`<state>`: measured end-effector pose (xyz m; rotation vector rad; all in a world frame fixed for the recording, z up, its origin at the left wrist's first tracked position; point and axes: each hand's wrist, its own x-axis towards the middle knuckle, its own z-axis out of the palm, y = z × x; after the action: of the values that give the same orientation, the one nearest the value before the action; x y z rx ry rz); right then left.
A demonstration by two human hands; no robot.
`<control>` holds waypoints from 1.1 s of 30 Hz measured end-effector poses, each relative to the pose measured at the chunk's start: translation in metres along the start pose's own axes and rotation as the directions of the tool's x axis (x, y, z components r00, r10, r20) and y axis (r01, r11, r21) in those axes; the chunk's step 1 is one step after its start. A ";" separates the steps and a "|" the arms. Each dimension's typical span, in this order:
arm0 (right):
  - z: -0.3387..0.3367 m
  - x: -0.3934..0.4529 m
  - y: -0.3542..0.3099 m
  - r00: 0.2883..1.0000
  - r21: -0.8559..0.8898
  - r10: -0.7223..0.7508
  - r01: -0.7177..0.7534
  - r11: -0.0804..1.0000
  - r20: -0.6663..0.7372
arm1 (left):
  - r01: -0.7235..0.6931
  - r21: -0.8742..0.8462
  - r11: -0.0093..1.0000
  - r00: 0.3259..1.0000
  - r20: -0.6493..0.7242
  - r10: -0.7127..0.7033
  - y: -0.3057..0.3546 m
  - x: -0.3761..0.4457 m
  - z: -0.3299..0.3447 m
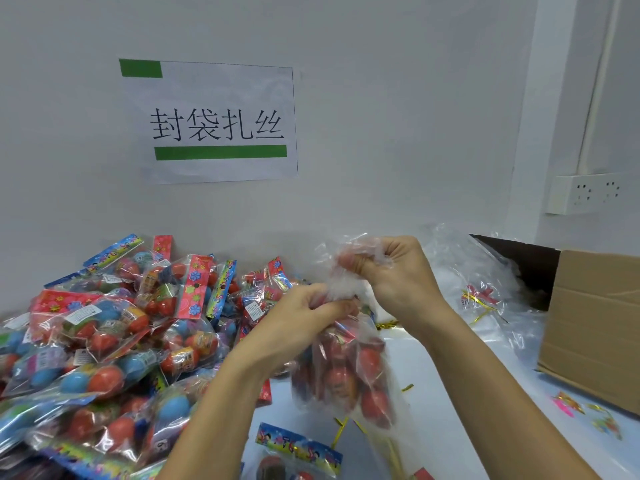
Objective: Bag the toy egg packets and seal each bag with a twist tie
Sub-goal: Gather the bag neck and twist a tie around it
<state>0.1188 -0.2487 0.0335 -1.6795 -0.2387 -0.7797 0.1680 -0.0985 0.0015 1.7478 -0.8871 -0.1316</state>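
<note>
A clear plastic bag [349, 372] with red toy egg packets inside hangs above the table, in the middle of the head view. My left hand [304, 323] pinches the gathered neck of the bag just above the eggs. My right hand [391, 271] grips the bunched top of the bag higher up, fingers curled round the plastic. A big heap of egg packets [114, 327] with red and blue eggs fills the left side. Gold twist ties [341, 431] lie scattered on the table under the bag.
An open cardboard box [595, 327] stands at the right, with loose clear bags [474, 268] and more gold ties [483, 306] beside it. One packet [298, 452] lies at the near edge. A paper sign [214, 123] and a wall socket [585, 194] are on the wall.
</note>
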 end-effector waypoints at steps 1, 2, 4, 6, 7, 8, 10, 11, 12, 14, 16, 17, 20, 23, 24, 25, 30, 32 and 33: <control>0.000 -0.001 0.000 1.000 0.035 0.015 -0.015 0.999 0.007 | 0.005 -0.024 1.000 1.000 0.024 -0.005 0.001 -0.002 -0.003; -0.002 -0.001 0.001 1.000 0.072 0.028 -0.029 0.997 0.012 | 0.019 -0.069 0.997 0.999 0.047 -0.016 0.003 -0.005 -0.005; -0.003 0.000 0.001 0.998 0.135 0.064 -0.065 0.989 0.017 | 0.035 -0.167 0.985 0.998 0.061 -0.025 0.006 -0.009 -0.011; -0.002 0.002 0.003 0.995 0.163 0.095 -0.097 0.982 0.022 | 0.008 -0.127 0.992 0.998 0.063 0.000 0.008 -0.012 -0.013; -0.002 0.002 0.005 0.994 0.175 0.107 -0.110 0.978 0.031 | -0.008 -0.073 0.997 0.999 0.049 0.011 0.010 -0.012 -0.012; -0.003 0.003 0.006 0.991 0.185 0.121 -0.130 0.974 0.059 | -0.014 -0.022 1.000 1.000 0.019 0.015 0.012 -0.011 -0.011; -0.014 0.002 0.010 0.967 0.145 0.168 -0.197 0.970 0.192 | 0.007 0.059 0.998 0.995 -0.095 -0.001 0.010 -0.009 -0.011; -0.026 0.003 0.012 0.941 0.066 0.202 -0.228 0.971 0.273 | 0.028 0.103 0.994 0.986 -0.169 -0.010 0.007 -0.008 -0.013; -0.041 0.002 0.016 0.909 -0.063 0.254 -0.247 0.967 0.330 | 0.054 0.144 0.988 0.969 -0.248 -0.017 0.001 -0.005 -0.018; -0.070 -0.001 0.025 0.843 -0.393 0.402 -0.255 0.884 0.357 | 0.115 0.181 0.977 0.921 -0.388 -0.036 -0.009 -0.001 -0.028; -0.089 -0.007 0.039 0.740 -0.690 0.574 -0.211 0.693 0.350 | 0.148 0.161 0.976 0.889 -0.455 -0.060 -0.015 0.001 -0.035; -0.092 -0.010 0.047 0.678 -0.775 0.649 -0.183 0.604 0.345 | 0.158 0.137 0.978 0.887 -0.454 -0.079 -0.017 0.002 -0.037; -0.086 -0.019 0.069 0.564 -0.873 0.765 -0.150 0.464 0.310 | 0.160 0.083 0.984 0.894 -0.434 -0.109 -0.017 0.001 -0.035; -0.079 -0.024 0.086 0.538 -0.898 0.807 -0.191 0.396 0.242 | 0.169 0.075 0.983 0.908 -0.400 -0.126 -0.016 0.001 -0.033; -0.079 -0.026 0.090 0.540 -0.892 0.812 -0.225 0.393 0.222 | 0.172 0.085 0.981 0.912 -0.390 -0.127 -0.015 0.001 -0.033; -0.079 -0.027 0.093 0.546 -0.888 0.810 -0.238 0.393 0.212 | 0.177 0.093 0.980 0.914 -0.386 -0.128 -0.014 0.001 -0.032; -0.071 -0.015 0.084 0.791 -0.771 0.591 -0.272 0.576 0.162 | 0.162 0.079 0.984 0.922 -0.367 -0.122 -0.012 0.000 -0.026; -0.058 -0.006 0.070 0.911 -0.649 0.413 -0.307 0.696 0.012 | 0.129 0.064 0.990 0.945 -0.312 -0.103 -0.009 0.000 -0.022; -0.049 -0.002 0.061 0.938 -0.583 0.340 -0.314 0.749 -0.068 | 0.103 0.060 0.993 0.958 -0.274 -0.083 -0.007 0.001 -0.019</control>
<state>0.1332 -0.3108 -0.0128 -2.2469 0.3079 -0.5748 0.1816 -0.0838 0.0026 1.8248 -0.6166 0.0800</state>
